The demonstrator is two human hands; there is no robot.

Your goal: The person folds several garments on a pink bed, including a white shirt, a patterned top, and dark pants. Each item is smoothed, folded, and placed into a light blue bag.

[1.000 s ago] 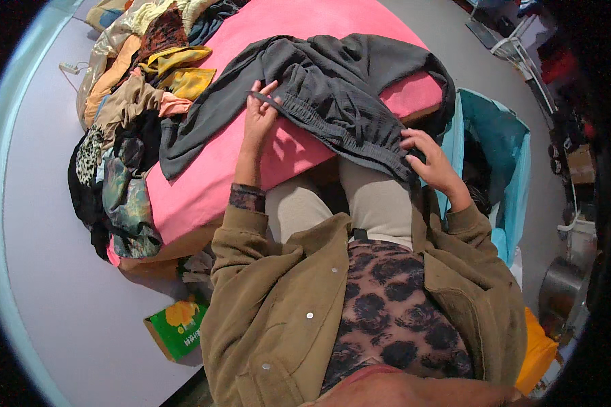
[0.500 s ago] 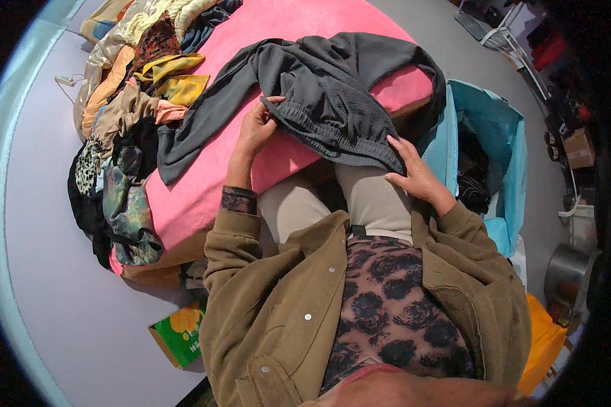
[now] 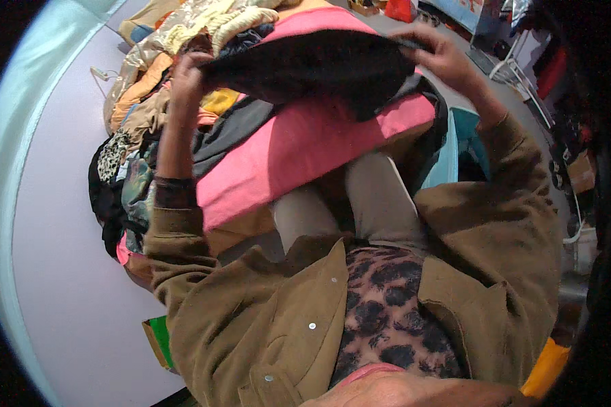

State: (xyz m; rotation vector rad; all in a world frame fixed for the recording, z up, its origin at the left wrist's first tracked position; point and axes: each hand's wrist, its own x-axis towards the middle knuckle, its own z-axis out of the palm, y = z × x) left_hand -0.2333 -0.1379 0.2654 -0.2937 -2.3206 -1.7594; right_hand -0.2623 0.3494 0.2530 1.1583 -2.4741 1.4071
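A pair of dark grey trousers (image 3: 312,68) with an elastic waist is lifted and stretched wide in front of me. My left hand (image 3: 189,76) grips one end of the waist, fingers closed and slightly blurred. At the opposite end, my right hand (image 3: 436,55) pinches the cloth with the fingers partly hidden behind it. The raised part looks almost black in shadow. Below it, a trouser leg trails across the pink cover (image 3: 285,159) of a low, bed-like surface.
On the left of the pink cover lies a heap of mixed clothes (image 3: 137,108), with a yellow piece (image 3: 220,102) among them. A light-blue fabric bag (image 3: 441,163) stands at the right. A green box (image 3: 159,336) sits at lower left, and a white metal frame (image 3: 516,64) at far right.
Both hands have risen and moved apart, lifting the trousers' waist off the pink cover and stretching it. The view has shifted a little.
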